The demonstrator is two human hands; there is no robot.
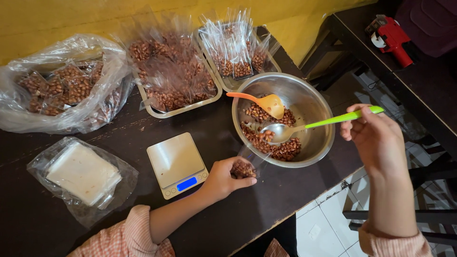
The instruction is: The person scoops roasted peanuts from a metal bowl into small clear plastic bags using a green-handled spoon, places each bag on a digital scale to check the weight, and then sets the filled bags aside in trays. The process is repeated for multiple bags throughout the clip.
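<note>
The left hand [224, 177] is closed around a small clear bag [244, 168] of peanuts, just beside the steel bowl [314, 143] on the desk [266, 204]. The right hand [373, 135] grips a green-handled spoon [304, 126] resting in the bowl's peanuts [285, 151]. The step in hand appears to be filling; the scale [176, 164] sits near.

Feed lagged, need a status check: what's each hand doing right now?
Left hand: closed on a small clear bag of peanuts, beside the bowl.
Right hand: closed on the green-handled spoon, its scoop in the bowl's peanuts.
</note>
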